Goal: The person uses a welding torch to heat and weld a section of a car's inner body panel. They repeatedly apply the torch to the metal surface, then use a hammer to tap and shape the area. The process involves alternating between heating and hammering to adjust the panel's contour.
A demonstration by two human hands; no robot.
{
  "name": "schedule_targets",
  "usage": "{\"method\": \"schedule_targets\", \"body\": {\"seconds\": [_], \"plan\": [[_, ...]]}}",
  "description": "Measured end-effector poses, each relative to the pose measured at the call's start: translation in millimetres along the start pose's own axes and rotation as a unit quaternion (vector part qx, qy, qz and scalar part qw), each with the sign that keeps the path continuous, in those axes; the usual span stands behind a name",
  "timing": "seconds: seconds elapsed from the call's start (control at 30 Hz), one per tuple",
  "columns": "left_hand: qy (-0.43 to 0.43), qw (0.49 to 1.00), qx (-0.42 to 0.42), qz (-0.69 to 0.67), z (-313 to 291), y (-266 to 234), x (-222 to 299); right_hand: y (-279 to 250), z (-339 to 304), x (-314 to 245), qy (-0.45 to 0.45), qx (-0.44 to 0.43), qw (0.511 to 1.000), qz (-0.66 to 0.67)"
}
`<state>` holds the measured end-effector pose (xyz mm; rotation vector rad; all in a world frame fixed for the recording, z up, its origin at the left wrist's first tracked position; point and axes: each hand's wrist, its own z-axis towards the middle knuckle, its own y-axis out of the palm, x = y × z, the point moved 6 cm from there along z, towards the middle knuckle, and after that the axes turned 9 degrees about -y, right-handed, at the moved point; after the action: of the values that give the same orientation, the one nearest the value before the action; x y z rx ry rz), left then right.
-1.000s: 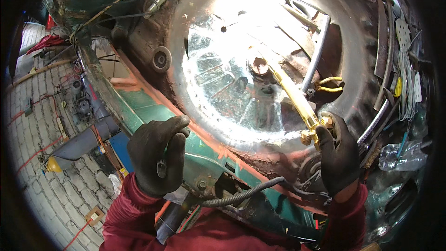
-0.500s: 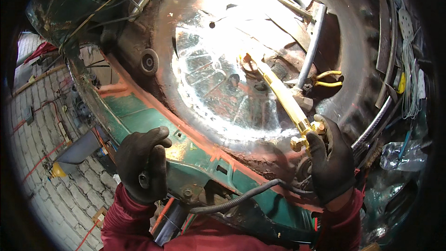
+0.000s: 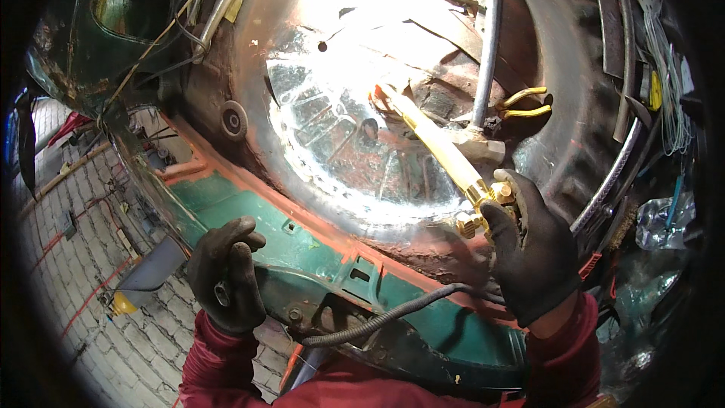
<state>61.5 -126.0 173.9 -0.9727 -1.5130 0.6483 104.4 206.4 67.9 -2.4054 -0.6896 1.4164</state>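
Observation:
My right hand (image 3: 532,253), in a dark glove, is closed around the valve end of a brass gas torch (image 3: 439,149). The torch slants up and left over a round, scorched metal well in a car body. Its tip lies at the rim of a strong white glare that hides detail there; whether a flame burns, I cannot tell. My left hand (image 3: 226,276), gloved too, hovers at the near left edge of the green and orange body panel (image 3: 260,211). Its fingers are curled in loosely, and nothing shows in them.
Yellow-handled pliers (image 3: 525,102) and a grey metal tube (image 3: 487,53) lie in the well. A ribbed grey hose (image 3: 377,325) crosses the near panel. Wires (image 3: 668,98) and clear plastic (image 3: 664,219) are at the right. Brick paving (image 3: 128,310) shows at lower left.
The view has shifted, so the well and pliers appear farther left. My right hand still grips the torch, its tip near the same spot. My left hand stays curled beside the panel.

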Motion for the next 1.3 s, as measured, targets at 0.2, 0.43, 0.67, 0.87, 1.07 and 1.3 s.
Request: {"method": "schedule_targets", "body": {"seconds": [0.2,0.43,0.67,0.87,1.07,1.3], "plan": [[-0.013,1.000,-0.009,-0.014,0.4,0.2,-1.0,-1.8,-1.2,0.3,-0.012,0.017,1.000,-0.010],[-0.022,1.000,-0.011,-0.011,1.1,1.4,-0.5,-1.9,0.0,5.3,0.003,-0.003,1.000,0.011],[-0.044,0.999,-0.022,-0.004,-1.5,1.5,2.7,-1.8,0.4,4.2,-0.012,0.011,1.000,0.024],[-0.026,0.999,-0.024,-0.016,1.3,2.2,1.2,0.4,0.0,8.5,0.000,-0.005,0.999,0.038],[-0.029,0.999,-0.028,-0.011,0.1,1.5,-0.1,2.4,1.4,9.8,0.023,-0.033,0.999,0.030],[-0.032,0.999,-0.036,0.000,0.2,0.5,-0.5,2.3,1.7,7.9,0.014,-0.031,0.999,0.025]]}}
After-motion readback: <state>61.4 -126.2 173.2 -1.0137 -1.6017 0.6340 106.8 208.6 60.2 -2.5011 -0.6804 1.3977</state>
